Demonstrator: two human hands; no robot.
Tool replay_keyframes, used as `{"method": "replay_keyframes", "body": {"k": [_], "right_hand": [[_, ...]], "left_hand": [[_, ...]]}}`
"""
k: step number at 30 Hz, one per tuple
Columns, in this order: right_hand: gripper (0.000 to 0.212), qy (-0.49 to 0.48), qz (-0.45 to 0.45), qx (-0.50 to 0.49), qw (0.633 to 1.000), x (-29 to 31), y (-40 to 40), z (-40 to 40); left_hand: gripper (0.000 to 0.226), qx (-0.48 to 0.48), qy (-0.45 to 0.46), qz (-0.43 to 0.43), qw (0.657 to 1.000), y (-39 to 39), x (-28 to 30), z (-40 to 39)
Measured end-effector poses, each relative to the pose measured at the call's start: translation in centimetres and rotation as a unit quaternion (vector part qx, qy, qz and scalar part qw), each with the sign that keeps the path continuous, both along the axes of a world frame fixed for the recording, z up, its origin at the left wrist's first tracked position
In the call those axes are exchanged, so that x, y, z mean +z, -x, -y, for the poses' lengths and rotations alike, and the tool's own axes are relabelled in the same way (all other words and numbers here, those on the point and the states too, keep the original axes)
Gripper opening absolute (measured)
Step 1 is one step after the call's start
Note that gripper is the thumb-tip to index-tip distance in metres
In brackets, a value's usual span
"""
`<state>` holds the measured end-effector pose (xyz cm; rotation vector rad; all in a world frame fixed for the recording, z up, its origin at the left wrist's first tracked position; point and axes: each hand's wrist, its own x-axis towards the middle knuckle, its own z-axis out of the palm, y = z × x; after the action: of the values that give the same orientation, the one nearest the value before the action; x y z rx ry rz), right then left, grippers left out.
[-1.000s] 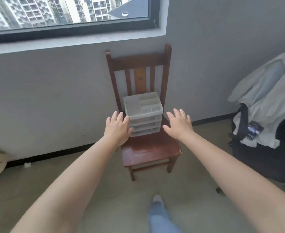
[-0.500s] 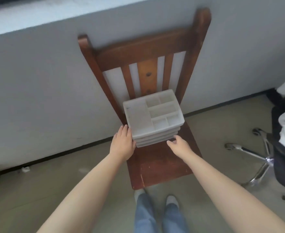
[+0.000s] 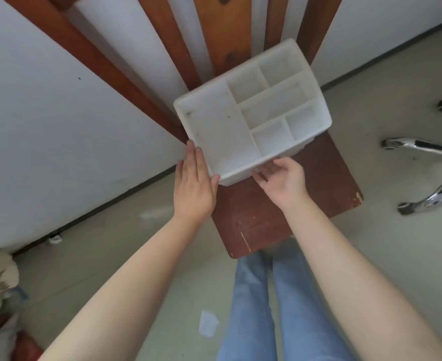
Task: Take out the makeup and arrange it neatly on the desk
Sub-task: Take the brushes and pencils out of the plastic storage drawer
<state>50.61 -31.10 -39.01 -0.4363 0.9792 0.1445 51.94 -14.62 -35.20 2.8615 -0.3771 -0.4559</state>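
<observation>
Head view is looking down on a white plastic organizer [image 3: 251, 118] sitting at the back of a wooden chair [image 3: 287, 209] seat, its rear edge close against the chair's back slats, with bare seat showing in front of it. The left hand [image 3: 192, 183], fingers straight and together, is pressing flat against the organizer's left side wall. The right hand [image 3: 282, 178] is touching the front edge, fingers loosely curled at the drawer fronts; whether it is gripping cannot be told. No makeup is showing in the top compartments. An office chair base [image 3: 428, 173] is standing on the floor to the right.
</observation>
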Motion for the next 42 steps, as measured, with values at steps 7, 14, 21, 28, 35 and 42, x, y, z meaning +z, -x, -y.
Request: {"method": "replay_keyframes", "body": {"k": [7,14,21,28,35,42], "right_hand": [[0.017,0.101,-0.074,0.031,0.992,-1.2,5.1,1.0],[0.018,0.085,-0.141,0.065,0.984,-0.5,9.6,1.1],[0.011,0.185,-0.175,0.432,0.865,3.5,9.6,3.2],[0.046,0.635,0.129,0.658,0.384,4.5,3.2,3.9],[0.049,0.660,0.107,0.722,0.178,0.9,0.6,0.2],[0.052,0.649,0.117,0.735,0.157,0.6,0.5,0.0]], "left_hand": [[0.060,-0.014,-0.005,0.009,1.000,-0.2,0.1,-0.1],[0.061,0.001,-0.022,0.004,1.000,-0.1,0.3,0.0],[0.063,-0.003,0.015,0.031,0.999,3.8,1.7,1.6],[0.046,0.286,0.095,-0.268,0.915,8.4,-0.8,3.1],[0.019,0.300,0.089,-0.251,0.916,8.2,-1.7,4.0],[0.020,0.285,0.091,-0.253,0.920,8.1,-1.8,3.9]]}}
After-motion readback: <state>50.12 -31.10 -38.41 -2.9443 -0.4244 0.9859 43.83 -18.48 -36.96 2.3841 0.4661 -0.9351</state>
